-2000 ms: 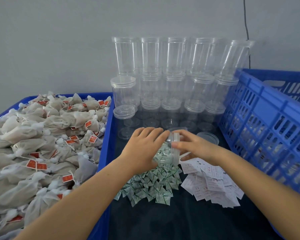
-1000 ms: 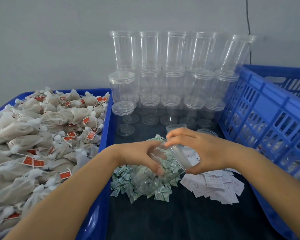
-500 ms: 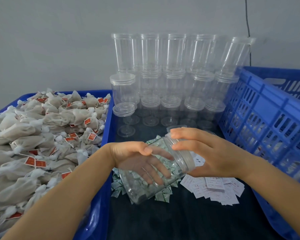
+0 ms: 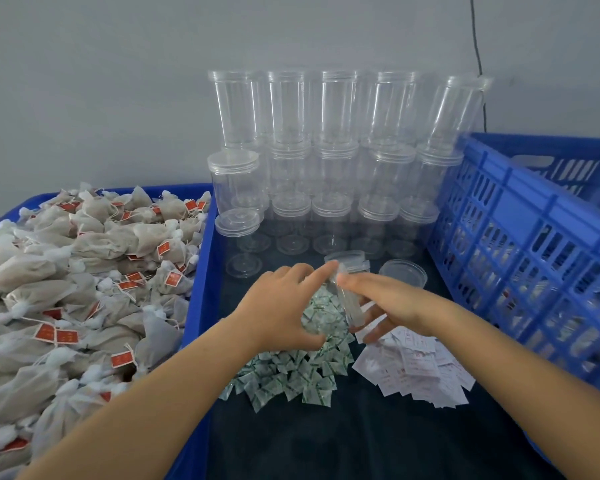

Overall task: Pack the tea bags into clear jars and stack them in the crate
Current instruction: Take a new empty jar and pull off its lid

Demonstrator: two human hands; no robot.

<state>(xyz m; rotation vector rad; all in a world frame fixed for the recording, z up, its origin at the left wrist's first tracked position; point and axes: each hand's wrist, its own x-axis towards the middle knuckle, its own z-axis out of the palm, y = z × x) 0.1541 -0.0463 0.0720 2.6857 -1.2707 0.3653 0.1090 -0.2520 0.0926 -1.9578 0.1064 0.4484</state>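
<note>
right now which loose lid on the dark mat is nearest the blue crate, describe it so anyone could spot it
Start at the blue slatted crate on the right, then look beside its near-left wall on the dark mat. There a clear round lid lies alone, just beyond the right hand. Unlike the lids behind, it caps no jar.

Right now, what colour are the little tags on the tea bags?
Red-orange tags on beige tea bags, clearest in the head view.

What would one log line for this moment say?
left hand: holds clear jar | right hand: on lid | tea bags: unpacked
</note>
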